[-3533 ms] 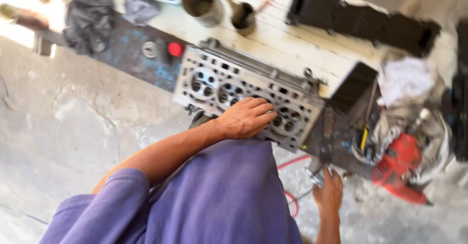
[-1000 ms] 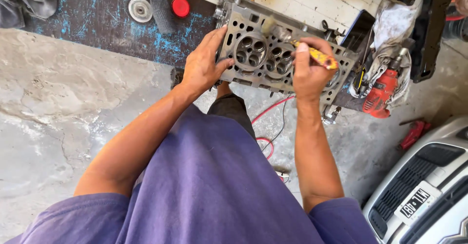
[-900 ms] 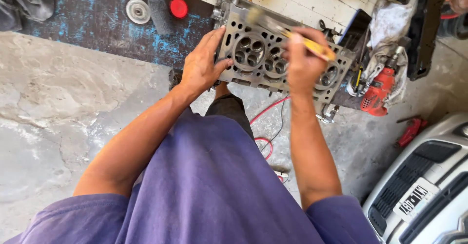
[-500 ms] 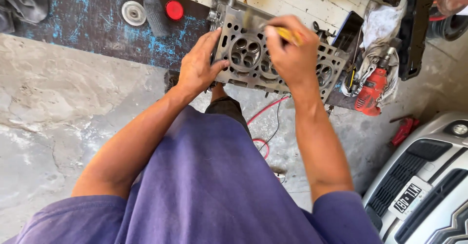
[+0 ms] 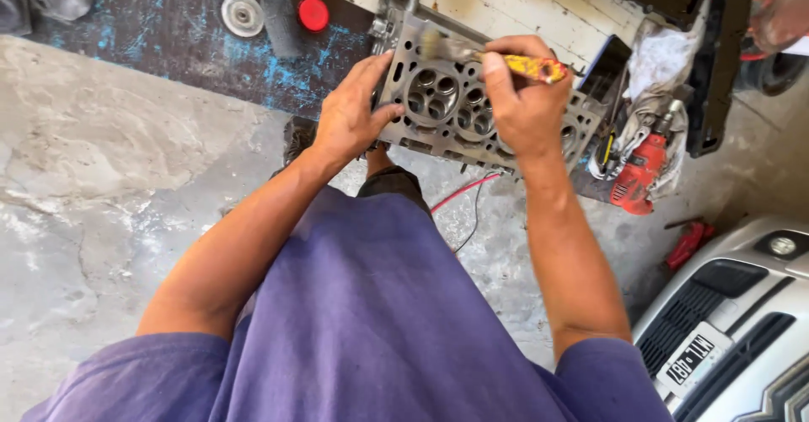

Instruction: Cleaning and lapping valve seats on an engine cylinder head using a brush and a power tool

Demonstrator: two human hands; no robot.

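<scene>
Sweeping leftward since earlier, the right hand [image 5: 527, 106] is pinching a yellow-handled brush [image 5: 493, 56] while the left hand [image 5: 354, 119] is clasping the cylinder head [image 5: 447, 106].

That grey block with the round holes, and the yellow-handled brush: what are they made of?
The block looks like cast metal, perhaps aluminium: dull silver-grey, with crisp machined holes and edges. The brush in the right hand has a yellow handle, wood or plastic, with dark stains; its blurred tip looks like pale bristles. The left hand grips the block's edge.
</scene>
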